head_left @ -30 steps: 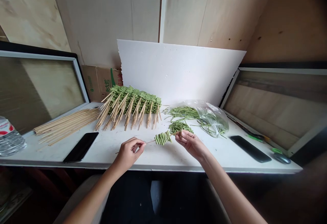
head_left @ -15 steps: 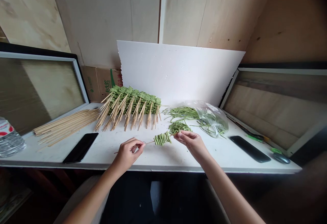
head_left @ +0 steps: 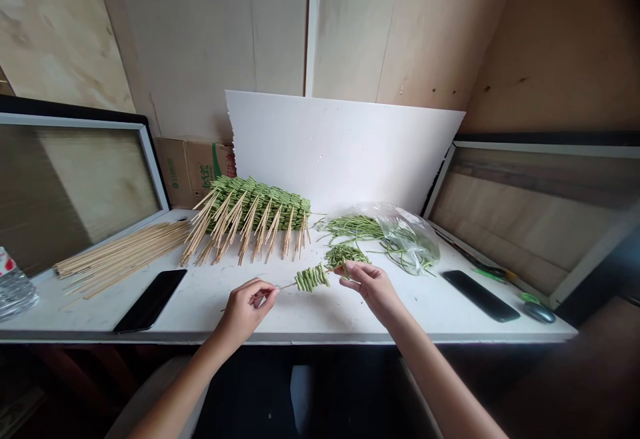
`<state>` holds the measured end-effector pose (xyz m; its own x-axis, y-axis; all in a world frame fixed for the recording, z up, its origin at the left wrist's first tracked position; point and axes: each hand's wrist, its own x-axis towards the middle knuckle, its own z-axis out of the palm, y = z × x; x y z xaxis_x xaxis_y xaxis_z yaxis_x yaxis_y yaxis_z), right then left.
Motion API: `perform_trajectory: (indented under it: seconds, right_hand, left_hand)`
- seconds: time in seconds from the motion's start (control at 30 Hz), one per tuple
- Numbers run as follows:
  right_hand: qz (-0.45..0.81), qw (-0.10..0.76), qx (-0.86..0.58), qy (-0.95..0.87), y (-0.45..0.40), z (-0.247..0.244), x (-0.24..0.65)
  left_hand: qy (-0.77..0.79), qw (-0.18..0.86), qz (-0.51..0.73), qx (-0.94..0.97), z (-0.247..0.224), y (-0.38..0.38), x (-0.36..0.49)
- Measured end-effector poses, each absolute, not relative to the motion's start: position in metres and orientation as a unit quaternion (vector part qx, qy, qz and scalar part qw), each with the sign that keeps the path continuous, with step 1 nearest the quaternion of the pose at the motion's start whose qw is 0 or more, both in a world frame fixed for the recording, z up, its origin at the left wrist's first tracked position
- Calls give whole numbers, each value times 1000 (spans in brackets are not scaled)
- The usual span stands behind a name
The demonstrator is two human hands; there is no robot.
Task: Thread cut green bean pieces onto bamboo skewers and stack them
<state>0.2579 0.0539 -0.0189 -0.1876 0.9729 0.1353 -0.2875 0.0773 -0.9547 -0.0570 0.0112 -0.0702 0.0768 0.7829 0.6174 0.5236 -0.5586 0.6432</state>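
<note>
My left hand (head_left: 251, 304) is closed around a thin wooden skewer (head_left: 286, 286), which points right above the table. Several short pieces of green bean (head_left: 313, 278) are threaded side by side on it. At the skewer's tip, my right hand (head_left: 367, 283) pinches a short green bean piece (head_left: 345, 268) between thumb and fingers. Just behind that hand lies a small heap of cut bean pieces (head_left: 345, 253). Farther back on the left, a stack of filled bean skewers (head_left: 260, 202) stands with its bare sticks pointing toward me.
Loose bare skewers (head_left: 125, 255) lie at the left, near a black phone (head_left: 151, 300) and a water bottle (head_left: 15, 285). Long uncut beans (head_left: 356, 226) spill from a clear plastic bag (head_left: 413, 239). A dark phone (head_left: 480, 295) and a mouse (head_left: 539, 311) lie right.
My right hand now shows a bean piece at the skewer tip, its fingers slightly more spread. My left hand keeps its hold on the skewer. The whole view has shifted slightly.
</note>
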Motion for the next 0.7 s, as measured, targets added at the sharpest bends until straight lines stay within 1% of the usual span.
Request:
perform_trajectory:
  seconds: [0.23,0.43,0.7]
  right_hand:
    - [545,551,-378,-506,53,-26,253]
    - [553,559,-376,-491,53,-30,248]
    - [512,557,-381,-532,52,-27,250]
  left_hand:
    - [448,105,497,736,-64,8,-56]
    - [445,94,489,745,-60,7,-58]
    - [438,72,485,753,-57,6,-57]
